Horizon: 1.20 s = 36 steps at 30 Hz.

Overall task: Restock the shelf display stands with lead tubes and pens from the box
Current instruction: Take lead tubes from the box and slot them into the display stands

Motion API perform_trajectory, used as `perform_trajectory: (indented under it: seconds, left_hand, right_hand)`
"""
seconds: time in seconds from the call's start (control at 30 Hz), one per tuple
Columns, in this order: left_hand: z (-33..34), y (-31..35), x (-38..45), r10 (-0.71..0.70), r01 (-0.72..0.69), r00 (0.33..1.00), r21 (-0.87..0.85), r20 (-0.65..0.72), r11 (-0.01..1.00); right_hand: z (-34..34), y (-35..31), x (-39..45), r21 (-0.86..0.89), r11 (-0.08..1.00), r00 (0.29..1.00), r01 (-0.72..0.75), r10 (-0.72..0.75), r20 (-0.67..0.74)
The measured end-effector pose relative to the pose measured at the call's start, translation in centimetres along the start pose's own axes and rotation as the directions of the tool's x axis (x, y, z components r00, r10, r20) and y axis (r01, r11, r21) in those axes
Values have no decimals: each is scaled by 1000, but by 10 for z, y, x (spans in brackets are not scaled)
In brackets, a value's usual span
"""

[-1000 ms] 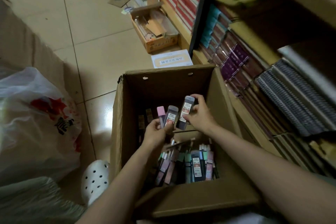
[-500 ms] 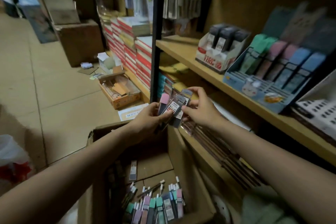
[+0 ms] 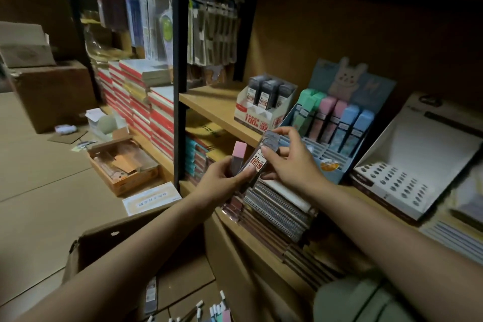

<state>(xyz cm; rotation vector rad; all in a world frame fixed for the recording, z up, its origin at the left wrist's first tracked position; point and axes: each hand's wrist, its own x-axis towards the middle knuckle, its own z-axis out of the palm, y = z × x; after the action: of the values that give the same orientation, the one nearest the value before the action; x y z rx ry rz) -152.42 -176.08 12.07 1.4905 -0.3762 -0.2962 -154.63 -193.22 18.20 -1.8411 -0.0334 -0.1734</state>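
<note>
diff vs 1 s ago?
Both hands rose out of the brown cardboard box to shelf height. Left hand still grips the pink-capped lead tube; right hand still pinches the dark labelled lead tube. Nothing let go.

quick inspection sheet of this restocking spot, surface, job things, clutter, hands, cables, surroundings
surface: wooden shelf carrying the display stands; bare wood left of them.
job's things: white stand with dark lead tubes; blue stand with green, pink and blue tubes, front slots unfilled; white pen stand, holes unfilled; cardboard box below, pens and tubes inside.
clutter: open orange box and scraps on the floor.
grippers: left hand grips a pink-capped tube and a labelled dark tube; right hand pinches a dark tube's cap.
cables: nothing seen.
surroundings: stacked red and white books, spiral notebooks on the lower shelf, hanging packs.
</note>
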Motion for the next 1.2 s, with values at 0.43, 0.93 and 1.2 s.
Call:
perform_trajectory:
  seconds: [0.43, 0.93, 1.2]
  left_hand:
    - [4, 34, 25, 100, -99, 995, -57, 25, 993]
    - [-33, 36, 52, 36, -58, 989, -151, -143, 987]
    - [-31, 31, 65, -6, -27, 983, -175, -184, 984]
  right_hand:
    - [-39, -67, 19, -321, 945, 997, 53, -32, 71]
    - [-54, -138, 114, -722, 664, 917, 196, -385, -106]
    - [-43, -107, 155, -844, 517, 888, 144, -444, -121]
